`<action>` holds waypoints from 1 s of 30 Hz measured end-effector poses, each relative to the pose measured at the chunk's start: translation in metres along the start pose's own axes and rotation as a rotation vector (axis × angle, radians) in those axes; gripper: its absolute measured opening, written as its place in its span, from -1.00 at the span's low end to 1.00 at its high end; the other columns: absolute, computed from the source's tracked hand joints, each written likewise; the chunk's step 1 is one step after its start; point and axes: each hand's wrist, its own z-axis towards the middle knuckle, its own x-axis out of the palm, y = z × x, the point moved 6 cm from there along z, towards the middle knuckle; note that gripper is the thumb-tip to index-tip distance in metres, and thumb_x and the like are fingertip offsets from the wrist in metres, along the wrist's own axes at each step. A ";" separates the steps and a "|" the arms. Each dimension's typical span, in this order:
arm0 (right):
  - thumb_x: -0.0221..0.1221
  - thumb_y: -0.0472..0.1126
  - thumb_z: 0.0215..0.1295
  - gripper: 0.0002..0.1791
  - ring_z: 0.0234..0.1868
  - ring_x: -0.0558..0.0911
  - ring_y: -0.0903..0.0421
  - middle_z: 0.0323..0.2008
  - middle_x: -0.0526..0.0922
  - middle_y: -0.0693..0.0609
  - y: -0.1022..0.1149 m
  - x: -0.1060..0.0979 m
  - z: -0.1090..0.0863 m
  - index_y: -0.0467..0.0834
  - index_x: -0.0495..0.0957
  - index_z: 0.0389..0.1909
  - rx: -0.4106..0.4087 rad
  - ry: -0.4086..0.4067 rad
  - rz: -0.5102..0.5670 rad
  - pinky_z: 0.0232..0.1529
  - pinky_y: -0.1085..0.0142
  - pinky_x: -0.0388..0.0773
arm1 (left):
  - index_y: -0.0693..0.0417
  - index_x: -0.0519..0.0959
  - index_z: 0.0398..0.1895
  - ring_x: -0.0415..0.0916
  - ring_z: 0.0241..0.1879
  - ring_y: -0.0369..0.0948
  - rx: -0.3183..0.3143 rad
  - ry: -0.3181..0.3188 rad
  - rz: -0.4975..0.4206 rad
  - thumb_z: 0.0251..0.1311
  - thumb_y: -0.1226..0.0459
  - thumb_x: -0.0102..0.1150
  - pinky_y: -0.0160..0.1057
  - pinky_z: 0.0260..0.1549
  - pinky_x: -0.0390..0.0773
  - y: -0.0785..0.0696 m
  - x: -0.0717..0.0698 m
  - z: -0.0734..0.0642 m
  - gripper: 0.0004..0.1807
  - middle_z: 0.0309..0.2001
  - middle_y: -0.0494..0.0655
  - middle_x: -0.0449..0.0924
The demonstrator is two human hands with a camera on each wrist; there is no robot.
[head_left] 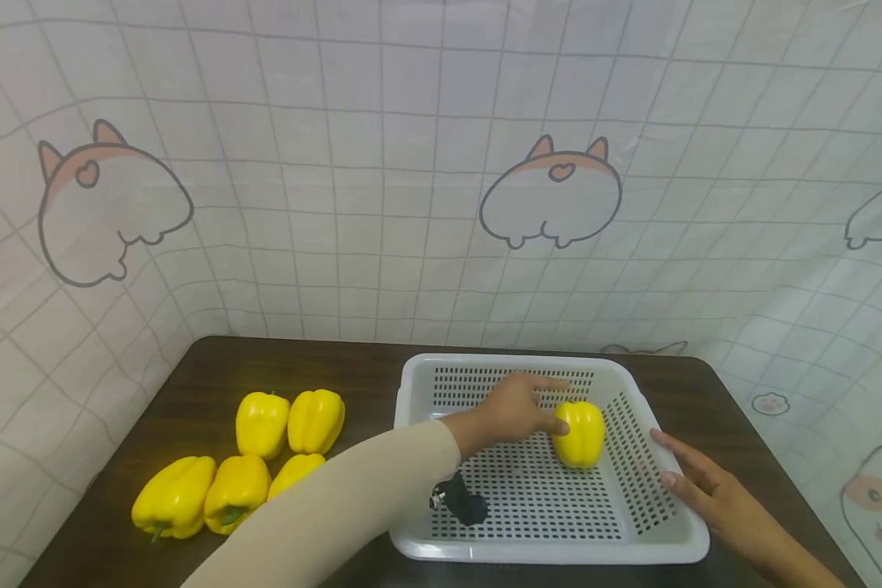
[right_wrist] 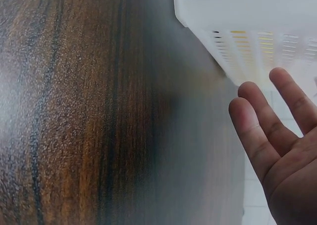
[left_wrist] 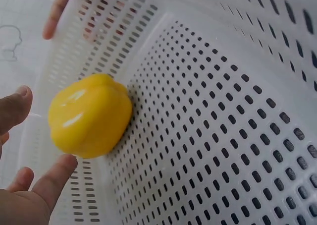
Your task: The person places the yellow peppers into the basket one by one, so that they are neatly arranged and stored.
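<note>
A yellow bell pepper point(head_left: 579, 434) stands in the right part of a white perforated plastic basket point(head_left: 514, 360). My left hand point(head_left: 513, 408) reaches into the basket from the left. Its fingers are spread, with the thumb right at the pepper's near side. In the left wrist view, the fingertips lie close around the pepper point(left_wrist: 91, 117) without curling round it. At the basket's right rim is my right hand point(head_left: 709, 494), its fingers and thumb extended against the edge. The right wrist view has those fingers point(right_wrist: 252, 131) loosely straight beside the basket's outer wall point(right_wrist: 257, 17).
Several more yellow bell peppers point(head_left: 238, 490) lie grouped on the dark wooden table point(head_left: 353, 359), left of the basket. My left sleeve point(head_left: 338, 506) partly covers one of them. Behind the table hangs a white gridded curtain point(head_left: 382, 204) with cartoon animals.
</note>
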 end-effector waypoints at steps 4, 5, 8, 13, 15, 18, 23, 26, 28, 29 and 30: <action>0.07 -0.04 0.59 -0.24 -0.21 0.75 -0.12 0.35 0.31 -0.55 0.000 0.000 0.000 0.03 -0.05 0.66 -0.004 0.003 0.002 -0.30 0.04 0.75 | -0.40 0.58 0.31 0.60 0.03 -0.20 0.015 0.002 -0.019 0.03 0.15 0.59 -0.19 -0.08 0.67 -0.002 -0.011 -0.005 -0.30 0.21 -0.23 0.60; 0.07 -0.04 0.59 -0.24 -0.21 0.75 -0.12 0.35 0.31 -0.55 0.000 0.000 0.000 0.03 -0.05 0.66 -0.007 0.004 0.002 -0.31 0.04 0.75 | -0.41 0.58 0.31 0.60 0.08 -0.16 0.018 0.002 -0.028 0.03 0.15 0.60 -0.16 -0.05 0.67 -0.002 -0.014 -0.006 -0.29 0.23 -0.23 0.58; 0.07 -0.04 0.59 -0.24 -0.21 0.75 -0.12 0.35 0.31 -0.55 0.001 0.000 0.000 0.02 -0.06 0.66 -0.011 0.009 0.005 -0.30 0.04 0.75 | -0.44 0.57 0.31 0.52 0.25 -0.12 0.027 -0.001 -0.042 0.03 0.12 0.60 -0.12 0.06 0.64 -0.002 -0.023 -0.010 -0.29 0.34 -0.27 0.50; 0.07 -0.04 0.59 -0.23 -0.23 0.76 -0.11 0.35 0.31 -0.55 0.001 0.000 0.000 0.03 -0.06 0.66 -0.007 0.006 0.002 -0.31 0.05 0.75 | -0.44 0.55 0.33 0.50 0.28 -0.11 0.036 0.017 -0.083 0.04 0.09 0.59 -0.12 0.06 0.64 0.000 -0.034 -0.018 -0.28 0.37 -0.22 0.47; 0.07 -0.04 0.60 -0.23 -0.24 0.76 -0.11 0.35 0.30 -0.55 0.001 0.001 0.000 0.02 -0.07 0.66 -0.011 0.008 0.002 -0.31 0.05 0.75 | -0.43 0.54 0.34 0.50 0.28 -0.11 0.050 0.021 -0.088 0.06 0.07 0.57 -0.12 0.05 0.65 0.001 -0.038 -0.022 -0.28 0.38 -0.21 0.45; 0.05 -0.05 0.61 -0.24 -0.23 0.76 -0.11 0.35 0.29 -0.57 0.000 0.002 -0.001 0.00 -0.09 0.66 -0.024 0.016 0.008 -0.30 0.05 0.75 | -0.43 0.52 0.36 0.50 0.28 -0.14 0.078 0.030 -0.084 0.09 0.05 0.55 -0.12 0.04 0.65 0.002 -0.043 -0.031 -0.29 0.39 -0.23 0.43; 0.07 -0.04 0.60 -0.23 -0.23 0.76 -0.11 0.32 0.34 -0.56 -0.002 0.003 -0.003 0.02 -0.08 0.66 -0.014 0.011 0.002 -0.31 0.05 0.75 | -0.47 0.51 0.36 0.50 0.27 -0.20 0.123 0.063 -0.105 0.13 0.08 0.53 -0.20 0.05 0.63 0.004 -0.049 -0.047 -0.30 0.40 -0.30 0.38; 0.07 -0.04 0.60 -0.23 -0.23 0.75 -0.12 0.32 0.34 -0.56 -0.003 0.003 -0.004 0.03 -0.08 0.66 -0.011 0.009 0.003 -0.30 0.05 0.75 | -0.45 0.52 0.35 0.49 0.26 -0.23 0.134 0.072 -0.118 0.14 0.11 0.53 -0.23 0.07 0.62 0.007 -0.054 -0.055 -0.32 0.40 -0.30 0.37; 0.06 -0.04 0.60 -0.23 -0.22 0.75 -0.13 0.33 0.32 -0.57 -0.003 0.004 -0.004 0.03 -0.08 0.66 -0.011 0.008 0.004 -0.29 0.05 0.75 | -0.43 0.53 0.34 0.49 0.26 -0.25 0.130 0.066 -0.109 0.14 0.12 0.53 -0.24 0.09 0.61 0.010 -0.058 -0.059 -0.33 0.40 -0.30 0.36; 0.06 -0.04 0.60 -0.23 -0.22 0.75 -0.13 0.33 0.32 -0.57 -0.004 0.004 -0.004 0.03 -0.07 0.66 -0.010 0.007 0.005 -0.29 0.05 0.75 | -0.43 0.53 0.34 0.49 0.26 -0.26 0.126 0.061 -0.103 0.14 0.12 0.54 -0.23 0.09 0.60 0.012 -0.060 -0.061 -0.33 0.40 -0.29 0.36; 0.07 -0.04 0.60 -0.23 -0.22 0.75 -0.13 0.34 0.30 -0.57 -0.004 0.004 -0.004 0.04 -0.07 0.66 -0.007 0.004 0.008 -0.29 0.04 0.75 | -0.41 0.53 0.35 0.49 0.26 -0.25 0.126 0.057 -0.094 0.14 0.12 0.53 -0.23 0.10 0.60 0.014 -0.063 -0.063 -0.32 0.41 -0.29 0.36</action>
